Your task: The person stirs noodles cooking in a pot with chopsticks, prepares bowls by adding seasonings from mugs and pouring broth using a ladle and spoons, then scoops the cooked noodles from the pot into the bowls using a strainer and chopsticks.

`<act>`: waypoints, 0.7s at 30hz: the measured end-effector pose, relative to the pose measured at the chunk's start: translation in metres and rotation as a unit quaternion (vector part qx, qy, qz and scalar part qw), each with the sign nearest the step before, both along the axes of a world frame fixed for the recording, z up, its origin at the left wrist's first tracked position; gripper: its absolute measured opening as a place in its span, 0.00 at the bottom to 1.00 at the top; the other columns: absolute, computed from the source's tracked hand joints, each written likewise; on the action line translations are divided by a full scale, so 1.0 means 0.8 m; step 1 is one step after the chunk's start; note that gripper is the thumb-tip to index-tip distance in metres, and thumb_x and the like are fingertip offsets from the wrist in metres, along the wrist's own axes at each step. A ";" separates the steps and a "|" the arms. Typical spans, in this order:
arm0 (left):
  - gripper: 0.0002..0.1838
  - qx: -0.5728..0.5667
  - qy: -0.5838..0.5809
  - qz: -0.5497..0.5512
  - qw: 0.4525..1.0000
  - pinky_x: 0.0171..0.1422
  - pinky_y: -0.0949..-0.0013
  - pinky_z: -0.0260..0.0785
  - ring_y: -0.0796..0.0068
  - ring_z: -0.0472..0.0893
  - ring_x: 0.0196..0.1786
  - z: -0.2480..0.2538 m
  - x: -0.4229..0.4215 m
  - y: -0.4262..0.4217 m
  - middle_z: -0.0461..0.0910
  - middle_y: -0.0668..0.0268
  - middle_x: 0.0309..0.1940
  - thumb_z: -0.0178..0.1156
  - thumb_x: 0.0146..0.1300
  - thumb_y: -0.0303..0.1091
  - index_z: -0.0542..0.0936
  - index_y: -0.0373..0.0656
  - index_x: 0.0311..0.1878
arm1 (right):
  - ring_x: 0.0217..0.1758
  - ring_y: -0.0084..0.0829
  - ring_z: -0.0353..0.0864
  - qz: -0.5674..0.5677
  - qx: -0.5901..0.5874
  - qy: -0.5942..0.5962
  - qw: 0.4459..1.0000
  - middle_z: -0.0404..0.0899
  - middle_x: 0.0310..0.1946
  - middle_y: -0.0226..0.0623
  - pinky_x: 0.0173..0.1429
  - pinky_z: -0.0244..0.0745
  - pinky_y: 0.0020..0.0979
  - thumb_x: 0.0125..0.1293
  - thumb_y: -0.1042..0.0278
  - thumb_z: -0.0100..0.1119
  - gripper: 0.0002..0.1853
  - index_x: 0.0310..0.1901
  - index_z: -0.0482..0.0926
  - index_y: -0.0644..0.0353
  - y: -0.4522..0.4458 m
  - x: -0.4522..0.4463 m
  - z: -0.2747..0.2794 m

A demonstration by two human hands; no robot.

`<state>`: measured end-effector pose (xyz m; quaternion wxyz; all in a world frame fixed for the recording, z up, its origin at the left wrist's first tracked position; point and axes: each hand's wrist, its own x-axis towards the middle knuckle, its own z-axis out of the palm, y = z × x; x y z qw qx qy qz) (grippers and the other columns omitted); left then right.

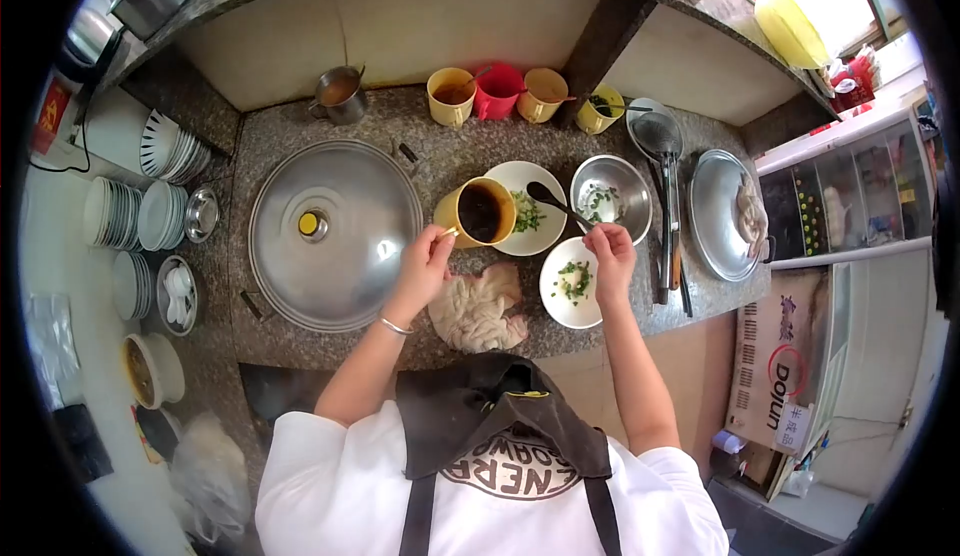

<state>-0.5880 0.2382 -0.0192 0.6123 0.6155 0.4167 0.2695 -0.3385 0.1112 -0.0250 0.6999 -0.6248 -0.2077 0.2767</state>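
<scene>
My left hand (430, 264) is closed on the handle of a yellow mug (462, 218) with dark liquid inside, tilted beside the bowls. Between the fingers of my right hand (611, 248) is a black spoon (557, 202), its bowl end over a white bowl (520, 240) with chopped green onion. A second white bowl (567, 308), just below my right hand, holds green onion and a pale lump. Behind that hand stands a steel bowl (632, 218) with more greens. A crumpled cloth (470, 318) lies below the mug.
A large domed lid (335, 286) covers the counter's left part. Several mugs, one of them red (497, 92), line the back wall. Right of the bowls lie a strainer (657, 134) and an oval metal lid (718, 218). Stacked plates (112, 212) stand far left.
</scene>
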 end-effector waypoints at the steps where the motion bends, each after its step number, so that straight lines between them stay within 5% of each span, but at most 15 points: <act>1: 0.07 0.000 0.009 0.003 1.000 0.19 0.80 0.59 0.86 0.68 0.15 -0.001 -0.003 -0.001 0.68 0.73 0.18 0.49 0.66 0.33 0.71 0.40 0.37 | 0.31 0.21 0.76 0.004 -0.002 -0.046 0.999 0.76 0.27 0.30 0.38 0.72 0.23 0.61 0.75 0.55 0.04 0.36 0.73 0.65 -0.002 0.004 -0.005; 5: 0.07 -0.012 0.021 0.006 1.000 0.18 0.81 0.58 0.86 0.68 0.15 0.000 -0.012 -0.004 0.67 0.74 0.17 0.49 0.66 0.34 0.71 0.41 0.37 | 0.31 0.24 0.78 -0.011 -0.099 -0.224 0.970 0.78 0.27 0.33 0.37 0.72 0.25 0.60 0.76 0.56 0.03 0.35 0.74 0.64 -0.010 0.008 -0.004; 7: 0.08 -0.024 0.027 0.012 0.999 0.20 0.77 0.60 0.84 0.70 0.15 0.001 -0.015 -0.005 0.70 0.71 0.15 0.50 0.65 0.35 0.72 0.39 0.35 | 0.32 0.27 0.79 -0.020 -0.150 -0.406 0.901 0.78 0.28 0.36 0.37 0.72 0.26 0.57 0.77 0.58 0.03 0.34 0.75 0.64 -0.010 0.002 0.015; 10: 0.08 -0.031 0.020 0.009 0.999 0.20 0.77 0.60 0.84 0.70 0.15 0.002 -0.017 -0.005 0.70 0.71 0.15 0.50 0.65 0.35 0.72 0.39 0.35 | 0.32 0.31 0.79 -0.021 -0.114 -0.452 0.885 0.79 0.29 0.38 0.37 0.72 0.27 0.55 0.78 0.59 0.05 0.34 0.76 0.63 -0.007 -0.005 0.032; 16: 0.08 -0.076 -0.035 -0.003 0.997 0.18 0.80 0.58 0.85 0.69 0.15 0.006 -0.021 0.014 0.69 0.73 0.17 0.50 0.65 0.35 0.72 0.41 0.36 | 0.34 0.24 0.79 0.084 -0.072 -0.377 0.920 0.79 0.30 0.36 0.40 0.72 0.23 0.56 0.79 0.59 0.06 0.36 0.76 0.65 0.031 -0.064 0.058; 21: 0.07 -0.117 -0.065 0.016 0.991 0.17 0.81 0.58 0.85 0.69 0.15 0.007 -0.033 0.065 0.69 0.74 0.20 0.50 0.65 0.37 0.72 0.45 0.39 | 0.35 0.29 0.81 0.185 -0.013 -0.330 0.926 0.80 0.34 0.38 0.41 0.74 0.27 0.56 0.80 0.57 0.17 0.49 0.73 0.63 0.061 -0.103 0.063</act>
